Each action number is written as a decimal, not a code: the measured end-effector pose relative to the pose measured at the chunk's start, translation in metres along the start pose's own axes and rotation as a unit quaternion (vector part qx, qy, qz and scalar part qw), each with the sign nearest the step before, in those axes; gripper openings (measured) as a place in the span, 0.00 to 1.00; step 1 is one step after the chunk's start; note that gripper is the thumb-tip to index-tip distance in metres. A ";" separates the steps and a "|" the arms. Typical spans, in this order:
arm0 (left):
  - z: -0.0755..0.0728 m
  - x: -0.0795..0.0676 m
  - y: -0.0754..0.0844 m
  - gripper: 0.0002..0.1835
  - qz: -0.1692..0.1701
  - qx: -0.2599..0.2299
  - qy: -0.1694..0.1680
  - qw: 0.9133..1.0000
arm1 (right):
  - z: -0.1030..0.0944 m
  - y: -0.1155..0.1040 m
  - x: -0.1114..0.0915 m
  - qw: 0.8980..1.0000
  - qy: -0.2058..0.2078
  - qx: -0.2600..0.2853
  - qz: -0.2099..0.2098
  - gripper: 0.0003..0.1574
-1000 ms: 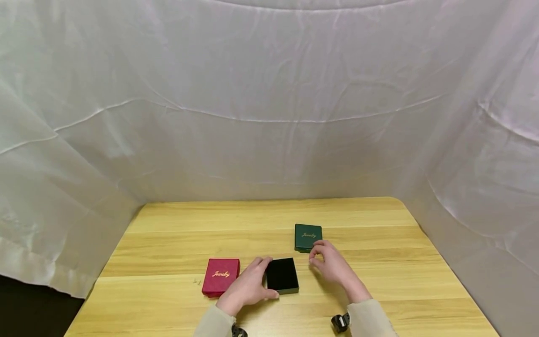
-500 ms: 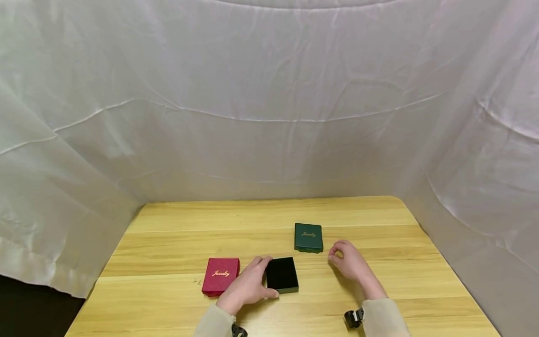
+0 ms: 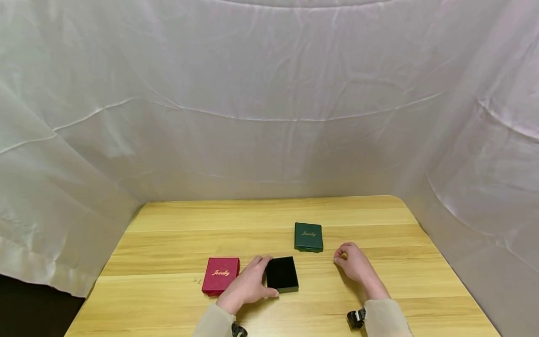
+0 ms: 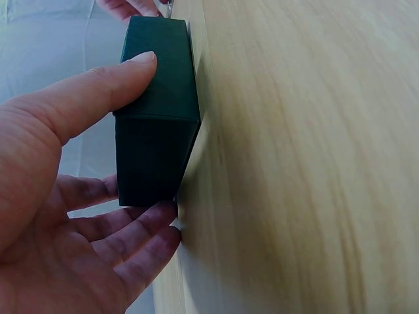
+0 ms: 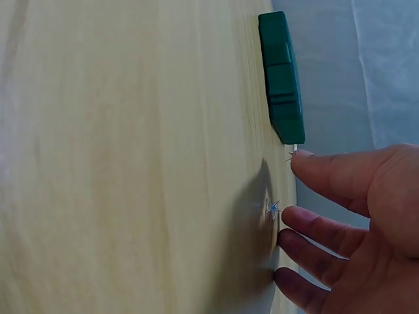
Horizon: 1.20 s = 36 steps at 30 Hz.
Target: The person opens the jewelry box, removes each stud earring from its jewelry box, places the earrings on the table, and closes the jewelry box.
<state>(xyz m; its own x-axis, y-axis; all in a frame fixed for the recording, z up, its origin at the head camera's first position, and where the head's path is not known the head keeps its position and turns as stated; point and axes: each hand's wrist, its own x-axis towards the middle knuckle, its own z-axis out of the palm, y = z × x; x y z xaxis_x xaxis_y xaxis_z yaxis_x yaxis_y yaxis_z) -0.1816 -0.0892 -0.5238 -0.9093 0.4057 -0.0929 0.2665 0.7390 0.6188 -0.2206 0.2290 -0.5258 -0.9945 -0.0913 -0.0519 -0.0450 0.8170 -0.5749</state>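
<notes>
My left hand [image 3: 247, 283] grips a dark green jewelry box base [image 4: 157, 98] with black lining [image 3: 282, 274], thumb on one side and fingers on the opposite side. To its right, my right hand [image 3: 355, 263] is low over the table, thumb and index finger meeting. A tiny silver star-shaped jewelry piece [image 5: 273, 208] shows at its fingertips, with another small glint [image 5: 289, 156] by the thumb. Whether the two are joined cannot be told. A dark green square piece marked "Jewelry" [image 3: 308, 236] lies behind, left of the right hand and apart from it.
A red jewelry box [image 3: 221, 275] sits on the wooden table [image 3: 189, 224], just left of my left hand. Pale cloth [image 3: 269, 140] hangs behind the table and along both sides. A dark gap [image 3: 33, 304] shows beyond the left table edge.
My right hand has drawn away rightward from beside the green "Jewelry" piece, mostly in the first half second, then slightly farther. The left hand and box base have stayed put.
</notes>
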 end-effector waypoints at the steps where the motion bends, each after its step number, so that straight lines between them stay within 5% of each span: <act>1: 0.000 0.000 0.000 0.51 0.001 0.001 0.001 1.000 | 0.000 0.001 0.001 1.000 0.000 -0.002 0.000 0.08; 17: 0.000 0.000 0.000 0.51 -0.001 -0.004 -0.001 1.000 | -0.020 0.014 -0.003 0.999 -0.006 0.049 0.012 0.04; 36: -0.001 0.000 0.000 0.52 -0.005 -0.007 -0.001 1.000 | -0.024 0.025 -0.007 1.000 -0.010 0.015 0.002 0.07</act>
<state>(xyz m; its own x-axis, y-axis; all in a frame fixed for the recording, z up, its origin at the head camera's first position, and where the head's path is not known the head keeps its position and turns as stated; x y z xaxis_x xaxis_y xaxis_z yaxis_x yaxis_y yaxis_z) -0.1818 -0.0892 -0.5229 -0.9110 0.3997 -0.1015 0.2529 0.7360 0.6279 -0.2171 0.2636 -0.5199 -0.9926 -0.0990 -0.0699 -0.0377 0.8006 -0.5981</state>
